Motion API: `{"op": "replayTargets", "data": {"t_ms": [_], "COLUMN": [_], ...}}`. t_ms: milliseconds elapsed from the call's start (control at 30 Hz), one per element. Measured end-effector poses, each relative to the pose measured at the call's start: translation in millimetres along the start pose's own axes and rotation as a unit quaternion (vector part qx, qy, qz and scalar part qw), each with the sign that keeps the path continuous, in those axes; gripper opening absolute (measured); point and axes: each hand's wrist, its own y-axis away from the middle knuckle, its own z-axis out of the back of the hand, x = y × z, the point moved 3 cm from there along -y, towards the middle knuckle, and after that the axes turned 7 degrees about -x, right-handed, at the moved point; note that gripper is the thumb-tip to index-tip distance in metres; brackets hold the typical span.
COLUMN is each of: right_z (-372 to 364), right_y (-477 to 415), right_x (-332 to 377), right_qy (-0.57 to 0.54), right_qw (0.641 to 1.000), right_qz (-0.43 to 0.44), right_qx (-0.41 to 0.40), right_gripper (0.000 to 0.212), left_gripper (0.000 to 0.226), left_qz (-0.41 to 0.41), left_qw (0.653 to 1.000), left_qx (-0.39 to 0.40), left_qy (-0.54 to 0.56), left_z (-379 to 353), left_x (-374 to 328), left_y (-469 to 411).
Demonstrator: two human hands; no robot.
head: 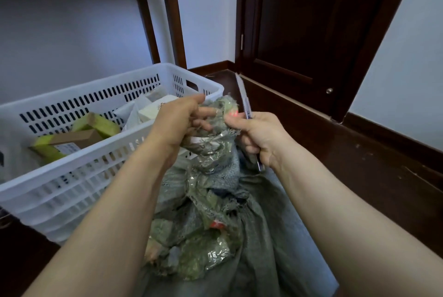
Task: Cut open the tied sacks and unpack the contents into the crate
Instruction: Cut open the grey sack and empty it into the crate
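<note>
A grey-green woven sack [215, 224], wrapped in shiny clear tape, stands bunched up in front of me. My left hand [177, 124] grips the gathered top of the sack [223, 109]. My right hand [259, 138] holds a utility knife [243, 97] with its long blade pointing up and away, just right of the sack's neck; its thumb presses on the neck. A white slotted plastic crate [79, 172] sits to the left, touching the sack, and holds cardboard boxes [74, 141], yellow-green packages [100, 124] and pale parcels [148, 109].
A dark wooden door [299, 33] and a raised dark threshold [311, 114] lie to the right. Dark wooden shelf legs [172, 14] stand behind the crate against a pale wall. The floor [374, 165] is dark wood.
</note>
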Motion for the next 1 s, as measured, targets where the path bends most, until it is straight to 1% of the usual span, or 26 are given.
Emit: {"op": "replayTargets", "data": {"t_ms": [67, 167, 267, 333, 433, 533, 567, 600, 633, 667, 700, 733, 767, 800, 867, 933, 1000], "right_z": [6, 18, 26, 31, 37, 41, 41, 40, 38, 36, 33, 32, 30, 29, 28, 29, 26], "right_y": [-3, -8, -15, -19, -23, -24, -24, -23, -22, -20, -18, -16, -15, -13, -9, -5, 1], "right_x": [4, 12, 12, 9, 4, 1, 1, 2, 4, 6, 9, 12, 16, 18, 18, 14, 7], "right_qy": [-0.044, -0.085, -0.135, -0.165, -0.189, -0.233, -0.235, -0.226, -0.208, -0.186, -0.167, -0.154, -0.146, -0.14, -0.1, -0.015, 0.071], "right_qw": [0.998, 0.99, 0.98, 0.974, 0.967, 0.956, 0.956, 0.961, 0.969, 0.976, 0.981, 0.985, 0.987, 0.989, 0.994, 0.999, 0.997], "right_qz": [0.013, 0.023, 0.011, -0.006, -0.025, -0.046, -0.051, -0.054, -0.056, -0.055, -0.053, -0.049, -0.044, -0.04, -0.034, -0.03, -0.038], "right_qx": [-0.05, -0.11, -0.145, -0.157, -0.171, -0.175, -0.165, -0.147, -0.124, -0.1, -0.079, -0.06, -0.039, -0.022, -0.016, -0.022, 0.002], "right_gripper": [0.025, 0.027, 0.028, 0.028, 0.027, 0.029, 0.029, 0.028, 0.027, 0.025, 0.023, 0.021, 0.019, 0.017, 0.014, 0.017, 0.031], "left_gripper": [0.032, 0.012, 0.005, 0.013, 0.016, 0.014, 0.013, 0.01, 0.009, 0.014, 0.027, 0.039, 0.043, 0.037, 0.008, 0.019, 0.016], "left_qz": [0.008, 0.023, -0.002, -0.015, 0.015, 0.048, 0.052, 0.041, 0.013, -0.023, -0.059, -0.087, -0.102, -0.108, -0.1, -0.085, -0.069], "left_qw": [1.0, 0.997, 0.992, 0.988, 0.994, 0.995, 0.995, 0.997, 0.999, 0.994, 0.983, 0.971, 0.963, 0.963, 0.972, 0.982, 0.991], "left_qx": [-0.002, 0.022, 0.054, 0.065, 0.078, 0.066, 0.056, 0.043, 0.032, 0.032, 0.046, 0.066, 0.084, 0.088, 0.056, 0.017, 0.005], "left_qy": [-0.015, -0.069, -0.116, -0.139, -0.07, 0.049, 0.067, 0.043, -0.025, -0.104, -0.169, -0.213, -0.233, -0.232, -0.207, -0.167, -0.115], "left_z": [2, 1, -6, -9, -10, -7, -6, -4, -3, -4, -7, -11, -16, -20, -21, -17, -13], "left_x": [2, 6, 5, 5, 6, 4, 5, 5, 5, 4, 5, 7, 9, 10, 11, 13, 12], "left_y": [1, 2, 5, 9, 12, 10, 9, 8, 8, 8, 9, 11, 12, 13, 12, 8, 5]}}
